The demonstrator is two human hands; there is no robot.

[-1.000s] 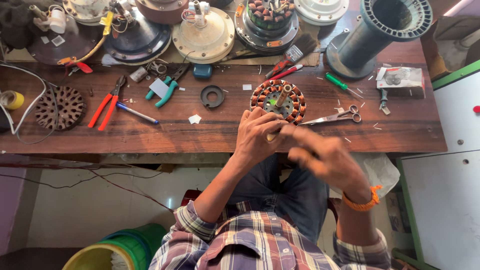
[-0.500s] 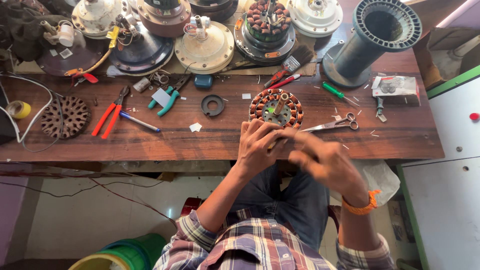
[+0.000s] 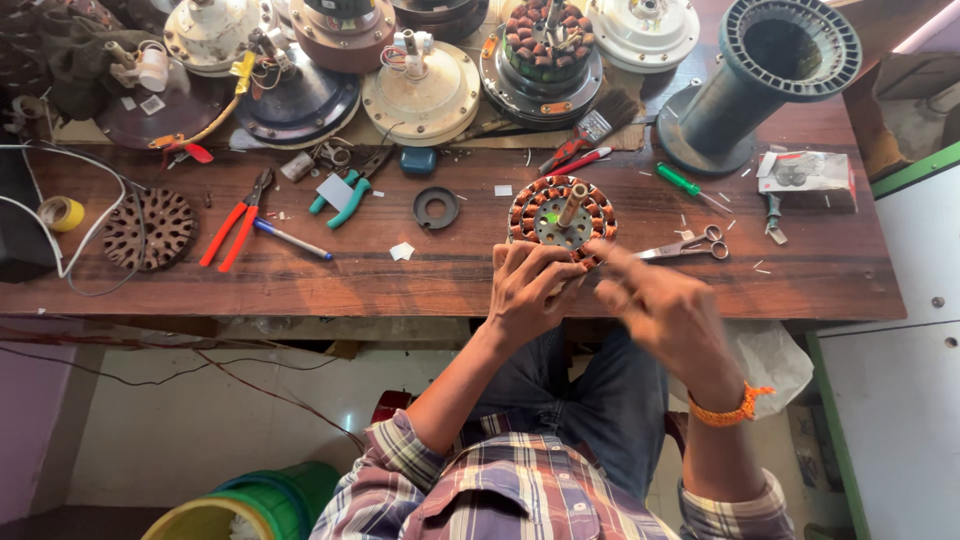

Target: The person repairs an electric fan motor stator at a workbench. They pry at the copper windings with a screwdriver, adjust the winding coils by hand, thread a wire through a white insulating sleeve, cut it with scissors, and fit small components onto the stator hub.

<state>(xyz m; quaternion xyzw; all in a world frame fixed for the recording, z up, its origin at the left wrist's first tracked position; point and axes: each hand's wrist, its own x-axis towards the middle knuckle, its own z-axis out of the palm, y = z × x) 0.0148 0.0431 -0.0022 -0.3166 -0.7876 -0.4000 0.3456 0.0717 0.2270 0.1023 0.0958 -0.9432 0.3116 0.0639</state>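
While I look down over the wooden workbench [image 3: 300,285], my left hand [image 3: 535,285] sits at the near edge of the copper-wound stator [image 3: 562,215], fingers curled against its rim. My right hand [image 3: 665,310] is just beside it, blurred, with the forefinger stretched toward the stator's near right side; I cannot tell whether it pinches anything. The stator lies flat on the bench close to its front edge, its shaft sticking up from the middle with a small green patch next to it.

Scissors [image 3: 690,245] lie just right of the stator, and a green-handled screwdriver [image 3: 685,185] lies beyond them. Near the right end of the bench rests a clear plastic packet [image 3: 805,172] with a pale printed card and dark small parts inside. Small white paper squares lie scattered about: one [image 3: 402,251] left of the stator, another [image 3: 503,190] behind it. A black ring [image 3: 436,207] lies between the teal pliers [image 3: 345,200] and the stator, with orange-handled pliers [image 3: 235,225] and a blue pen [image 3: 292,240] farther left. A yellow tape roll [image 3: 62,213] sits at the far left, and a large grey spool [image 3: 770,70] stands at the back right.
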